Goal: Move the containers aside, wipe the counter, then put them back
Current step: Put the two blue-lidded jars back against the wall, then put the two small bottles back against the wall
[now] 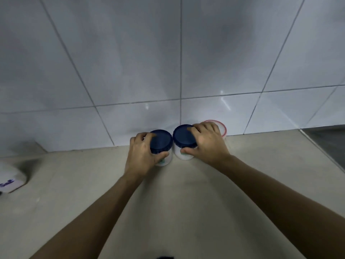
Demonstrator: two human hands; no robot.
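Two white jars with dark blue lids stand side by side on the beige counter (186, 193), close to the tiled wall. My left hand (143, 156) wraps around the left jar (161, 140), thumb on its front. My right hand (207, 143) grips the right jar (183, 136) from its right side, fingers over the lid. Behind my right hand a third container with a red-rimmed lid (223, 128) stands against the wall, mostly hidden.
A white container with blue writing (10, 179) sits at the counter's far left edge. The white tiled wall (168, 62) rises right behind the jars. A dark recessed area (328, 141) lies at the far right.
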